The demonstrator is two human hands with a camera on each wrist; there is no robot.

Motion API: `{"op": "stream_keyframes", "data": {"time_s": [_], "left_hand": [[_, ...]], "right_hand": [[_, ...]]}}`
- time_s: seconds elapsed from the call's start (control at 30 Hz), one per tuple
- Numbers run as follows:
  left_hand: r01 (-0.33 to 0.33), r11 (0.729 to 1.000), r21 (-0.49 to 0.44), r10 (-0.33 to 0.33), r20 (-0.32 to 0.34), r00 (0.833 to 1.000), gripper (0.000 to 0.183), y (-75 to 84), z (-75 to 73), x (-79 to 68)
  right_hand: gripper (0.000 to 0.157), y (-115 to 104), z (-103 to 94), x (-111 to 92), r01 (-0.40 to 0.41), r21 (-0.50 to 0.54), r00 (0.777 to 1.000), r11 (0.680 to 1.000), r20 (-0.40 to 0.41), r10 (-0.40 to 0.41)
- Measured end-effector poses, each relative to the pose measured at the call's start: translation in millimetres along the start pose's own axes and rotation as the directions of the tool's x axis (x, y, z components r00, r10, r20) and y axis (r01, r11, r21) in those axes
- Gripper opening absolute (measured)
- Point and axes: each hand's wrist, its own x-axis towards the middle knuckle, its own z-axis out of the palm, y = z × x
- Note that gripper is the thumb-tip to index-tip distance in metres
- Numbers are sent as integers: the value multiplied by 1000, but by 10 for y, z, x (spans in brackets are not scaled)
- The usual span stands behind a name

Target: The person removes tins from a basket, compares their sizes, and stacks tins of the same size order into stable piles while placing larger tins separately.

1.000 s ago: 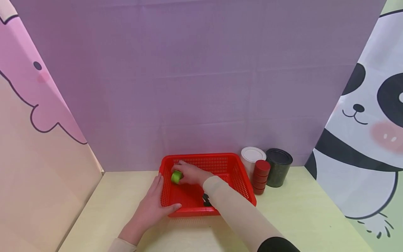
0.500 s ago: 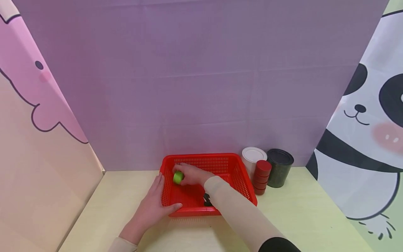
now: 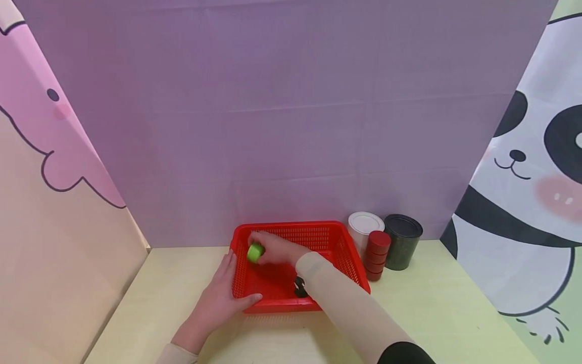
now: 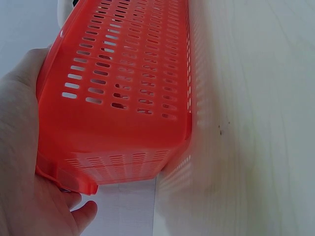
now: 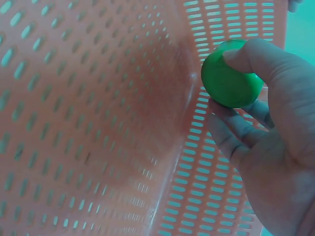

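Note:
A red perforated plastic basket (image 3: 291, 305) stands on the table. Inside it, near the left wall, my right hand (image 3: 278, 250) holds a short lime-green cylinder (image 3: 255, 253). In the right wrist view, the thumb lies on the round face of the green cylinder (image 5: 229, 78), with fingers behind and below it. My left hand (image 3: 220, 293) rests at the basket's front left corner, fingers extended along the left side and thumb over the front rim. A small black item (image 3: 300, 288) lies on the basket floor, partly covered by the right sleeve.
Right of the basket stands a stack of several red discs (image 3: 377, 256). Behind it are a white lidded can (image 3: 364, 225) and a dark lidded can (image 3: 402, 242). A purple backdrop (image 3: 291, 126) rises behind the pale wooden table (image 3: 432, 303), with printed panels on both sides.
The green cylinder has tilted slightly and risen a little in my right hand, and slightly more of the black item shows. My left hand keeps its place on the basket.

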Motion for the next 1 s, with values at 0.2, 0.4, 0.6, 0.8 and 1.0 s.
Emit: {"op": "stream_keyframes", "data": {"time_s": [0.2, 0.4, 0.6, 0.8, 1.0], "left_hand": [[0, 1000, -4, 0, 1, 1000, 137, 16, -10, -13], [-6, 1000, -10, 6, 4, 1000, 137, 6, -15, -19], [-19, 1000, -12, 19, 3, 1000, 137, -3, -20, -29], [-15, 999, -30, 16, 5, 1000, 138, 12, -23, -39], [-21, 999, -37, 21, 2, 1000, 137, 26, -27, -47]], "right_hand": [[60, -82, -75, -28, 52, 22, 999, 998, -13, -52], [58, -185, -188, -108, 69, -38, 997, 997, -17, -70], [60, -245, -340, -246, 71, -80, 997, 994, -31, -74], [56, -247, -516, -392, 125, -70, 989, 990, -71, -130], [48, -293, -697, -583, 159, -47, 980, 986, -117, -164]]}}
